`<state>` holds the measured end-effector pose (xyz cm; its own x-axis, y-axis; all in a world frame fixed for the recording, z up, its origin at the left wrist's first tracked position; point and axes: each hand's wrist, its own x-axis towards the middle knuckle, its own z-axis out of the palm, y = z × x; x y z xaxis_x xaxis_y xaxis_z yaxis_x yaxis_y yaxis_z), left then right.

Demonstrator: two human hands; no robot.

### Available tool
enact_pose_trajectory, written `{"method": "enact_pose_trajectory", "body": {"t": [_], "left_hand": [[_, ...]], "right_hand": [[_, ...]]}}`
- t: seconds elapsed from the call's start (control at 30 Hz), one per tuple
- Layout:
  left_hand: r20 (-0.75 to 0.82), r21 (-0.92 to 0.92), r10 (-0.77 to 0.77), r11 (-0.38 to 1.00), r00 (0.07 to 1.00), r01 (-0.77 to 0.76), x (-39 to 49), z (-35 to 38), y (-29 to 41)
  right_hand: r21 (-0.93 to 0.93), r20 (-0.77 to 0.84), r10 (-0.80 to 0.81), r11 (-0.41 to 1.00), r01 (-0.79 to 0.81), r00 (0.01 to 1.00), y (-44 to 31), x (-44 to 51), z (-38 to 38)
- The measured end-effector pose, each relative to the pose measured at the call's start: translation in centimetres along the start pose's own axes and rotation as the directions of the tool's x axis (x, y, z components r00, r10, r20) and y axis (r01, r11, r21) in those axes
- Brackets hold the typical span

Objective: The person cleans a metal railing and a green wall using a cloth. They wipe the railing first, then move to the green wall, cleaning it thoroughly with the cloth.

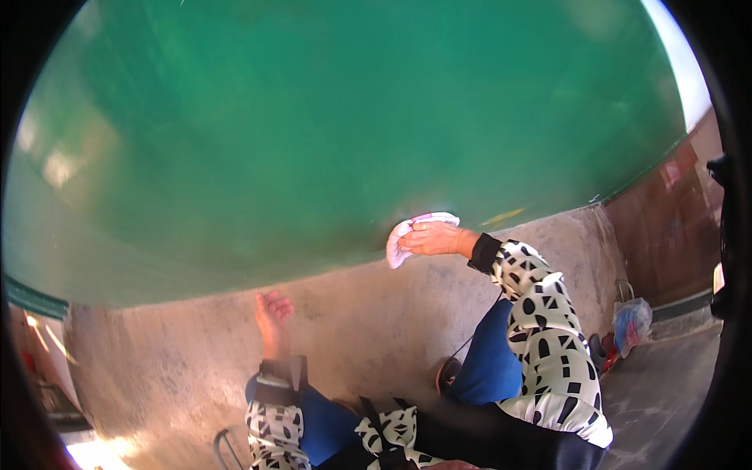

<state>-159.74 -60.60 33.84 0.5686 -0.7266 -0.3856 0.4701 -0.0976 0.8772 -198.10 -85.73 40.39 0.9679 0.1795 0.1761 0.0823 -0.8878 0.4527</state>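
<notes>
A broad, glossy green panel [352, 117] fills the upper part of the view. Near its lower edge, my right hand [437, 238] presses a folded white and pink cloth [397, 247] against the surface. A short yellow mark [503, 217] shows on the panel just right of the cloth. My left hand [274, 314] is raised at the panel's lower edge, further left, with its fingers loosely bent and nothing visible in it. Whether its fingertips touch the panel I cannot tell.
Worn concrete floor [352, 329] spreads below the panel, around my blue-trousered legs. To the right are a clear plastic bag [632, 320] with coloured contents and a reddish-brown glossy surface [664, 223]. A bent metal tube [223, 446] stands low on the left.
</notes>
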Motion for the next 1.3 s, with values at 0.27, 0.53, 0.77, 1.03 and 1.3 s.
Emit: {"method": "enact_pose_trajectory", "body": {"t": [0.27,0.53,0.77,1.03,1.3], "left_hand": [[0.167,0.189,0.601,0.758,0.781,-0.624,-1.1,7.0,6.1],[0.426,0.411,0.845,-0.498,-0.322,-0.763,-2.8,17.3,16.2],[0.423,0.522,0.801,-0.597,-0.424,-0.609,2.5,17.6,17.8],[0.416,0.581,0.807,-0.591,-0.42,-0.56,1.2,15.4,15.4],[0.409,0.581,0.795,-0.606,-0.449,-0.543,-0.1,16.8,17.4]], "right_hand": [[-0.402,-0.417,0.108,0.869,-0.289,0.903,7.3,5.0,-13.9],[-0.378,-0.733,0.16,0.712,-0.591,0.662,10.4,6.5,-20.9],[-0.197,-0.875,0.363,0.338,-0.92,0.321,16.0,-8.1,-22.8],[0.521,-0.808,0.292,-0.05,-0.852,-0.512,18.7,-13.1,-25.8],[-0.155,-0.938,0.168,0.581,-0.799,0.304,12.6,7.0,-23.5]]}}
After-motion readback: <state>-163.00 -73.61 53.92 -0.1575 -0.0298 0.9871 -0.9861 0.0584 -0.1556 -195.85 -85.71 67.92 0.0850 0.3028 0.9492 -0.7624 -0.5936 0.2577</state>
